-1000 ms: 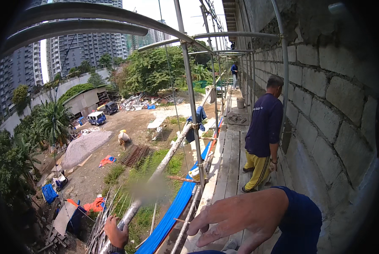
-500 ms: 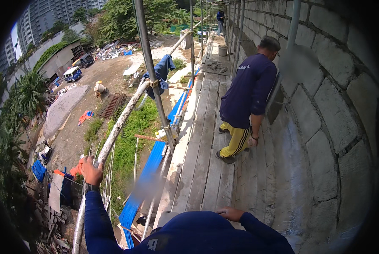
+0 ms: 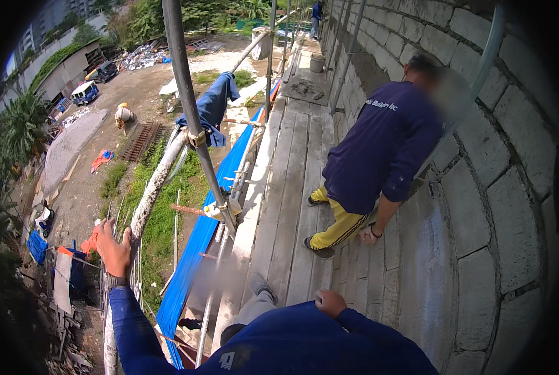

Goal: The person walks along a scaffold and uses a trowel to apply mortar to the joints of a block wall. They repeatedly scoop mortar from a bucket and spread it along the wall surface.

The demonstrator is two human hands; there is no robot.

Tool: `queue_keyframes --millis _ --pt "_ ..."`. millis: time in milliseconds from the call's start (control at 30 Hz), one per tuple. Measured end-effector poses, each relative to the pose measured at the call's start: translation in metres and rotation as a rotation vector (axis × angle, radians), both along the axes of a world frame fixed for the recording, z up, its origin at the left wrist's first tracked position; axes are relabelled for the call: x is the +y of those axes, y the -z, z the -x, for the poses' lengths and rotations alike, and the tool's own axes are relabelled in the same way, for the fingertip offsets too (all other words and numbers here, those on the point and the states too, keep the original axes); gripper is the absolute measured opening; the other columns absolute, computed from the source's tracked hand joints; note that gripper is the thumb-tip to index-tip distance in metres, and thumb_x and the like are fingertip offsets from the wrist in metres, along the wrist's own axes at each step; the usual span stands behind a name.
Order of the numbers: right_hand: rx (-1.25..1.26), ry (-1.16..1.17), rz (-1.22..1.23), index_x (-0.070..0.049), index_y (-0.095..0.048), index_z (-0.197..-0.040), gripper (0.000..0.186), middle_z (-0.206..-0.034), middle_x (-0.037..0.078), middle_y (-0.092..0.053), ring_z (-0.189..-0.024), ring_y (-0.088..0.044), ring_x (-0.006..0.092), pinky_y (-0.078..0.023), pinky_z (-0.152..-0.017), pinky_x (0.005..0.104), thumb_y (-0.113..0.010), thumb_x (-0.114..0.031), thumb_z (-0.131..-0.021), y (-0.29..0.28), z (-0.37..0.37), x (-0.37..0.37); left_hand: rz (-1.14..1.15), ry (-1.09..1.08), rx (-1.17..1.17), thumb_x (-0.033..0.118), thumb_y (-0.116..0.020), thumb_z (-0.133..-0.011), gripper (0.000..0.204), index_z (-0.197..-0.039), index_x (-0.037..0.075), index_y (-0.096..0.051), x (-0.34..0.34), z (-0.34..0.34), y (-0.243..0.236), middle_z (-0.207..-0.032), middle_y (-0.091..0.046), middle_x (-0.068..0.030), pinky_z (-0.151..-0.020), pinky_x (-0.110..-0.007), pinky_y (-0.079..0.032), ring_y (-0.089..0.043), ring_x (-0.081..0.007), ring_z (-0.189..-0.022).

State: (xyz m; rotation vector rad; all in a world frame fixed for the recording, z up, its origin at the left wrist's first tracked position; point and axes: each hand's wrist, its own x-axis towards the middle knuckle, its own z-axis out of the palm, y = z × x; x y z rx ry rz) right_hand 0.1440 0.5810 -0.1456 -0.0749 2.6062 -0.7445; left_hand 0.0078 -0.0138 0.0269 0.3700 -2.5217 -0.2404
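Observation:
My left hand (image 3: pixel 113 249) grips the pale, mottled railing pipe (image 3: pixel 157 183) on the open side of the scaffold. My right hand (image 3: pixel 329 302) is closed low beside my body; anything inside it is hidden. My shoe (image 3: pixel 262 287) is on the wooden planks (image 3: pixel 291 206). A co-worker (image 3: pixel 379 147) in a navy shirt and yellow trousers stands close in front on the right, leaning toward the block wall, one arm hanging down. A blue cloth (image 3: pixel 207 106) is draped over the railing beside a metal upright (image 3: pixel 186 87), and a yellowish container (image 3: pixel 222 209) sits below it.
The block wall (image 3: pixel 492 219) runs along the right. Farther along the walkway are a mortar board (image 3: pixel 306 89), a bucket (image 3: pixel 317 62) and another person (image 3: pixel 316 15). A long blue sheet (image 3: pixel 198 262) lies below the outer edge, above the yard (image 3: pixel 92 181).
My view has tilted downward. My right hand has gone from spread fingers to closed, near my body. My left hand has settled on the railing. The co-worker has leaned further toward the wall.

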Motion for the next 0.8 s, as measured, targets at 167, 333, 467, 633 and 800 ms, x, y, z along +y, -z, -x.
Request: queue_keyframes --millis 167,333,467,633,800 --pt "-0.040 -0.093 -0.118 -0.005 -0.063 -0.092 0.023 -0.099 0.019 -0.066 -0.098 -0.063 0.0405 -0.049 -0.082 0.0518 -0.057 -0.027 -0.085 0.002 0.131 -0.024 -0.001 0.117 0.204 0.012 -0.072 -0.083 0.042 -0.121 0.002 -0.058 0.034 0.071 -0.023 -0.134 -0.055 -0.0187 -0.109 -0.047 -0.037 -0.052 -0.0374 -0.124" --pt "-0.103 -0.215 -0.128 -0.007 -0.067 -0.096 0.025 -0.100 0.019 -0.069 -0.098 -0.064 0.0394 -0.050 -0.083 0.0510 -0.056 -0.026 -0.085 0.017 0.223 -0.061 -0.183 0.514 0.269 0.010 -0.066 -0.083 0.025 -0.105 -0.001 -0.061 0.104 0.142 -0.073 -0.116 -0.062 -0.0212 -0.094 -0.045 -0.048 -0.061 -0.0387 -0.105" --pt "-0.216 -0.593 0.177 -0.005 -0.069 -0.094 0.027 -0.095 0.019 -0.070 -0.094 -0.065 0.0382 -0.050 -0.081 0.0468 -0.059 -0.029 -0.084 0.036 0.312 -0.057 -0.380 0.805 0.133 0.006 -0.068 -0.081 0.026 -0.105 -0.001 -0.063 0.154 0.201 -0.075 -0.112 -0.065 -0.0196 -0.092 -0.042 -0.050 -0.064 -0.0364 -0.103" --pt "0.046 -0.314 0.392 -0.003 -0.068 -0.092 0.027 -0.087 0.015 -0.070 -0.081 -0.067 0.0306 -0.052 -0.078 0.0399 -0.063 -0.028 -0.085 0.018 0.446 -0.033 -0.321 1.103 0.091 0.005 -0.071 -0.078 0.026 -0.102 0.001 -0.064 0.241 0.286 -0.104 -0.110 -0.066 -0.0190 -0.089 -0.041 -0.051 -0.065 -0.0347 -0.103" --pt "0.130 -0.037 0.570 0.001 -0.067 -0.093 0.019 -0.082 0.010 -0.069 -0.072 -0.066 0.0169 -0.053 -0.068 0.0324 -0.062 -0.017 -0.088 -0.040 0.587 0.000 -0.404 1.243 0.149 0.007 -0.072 -0.079 0.026 -0.103 0.002 -0.064 0.331 0.387 -0.129 -0.112 -0.065 -0.0181 -0.090 -0.041 -0.051 -0.064 -0.0353 -0.105"
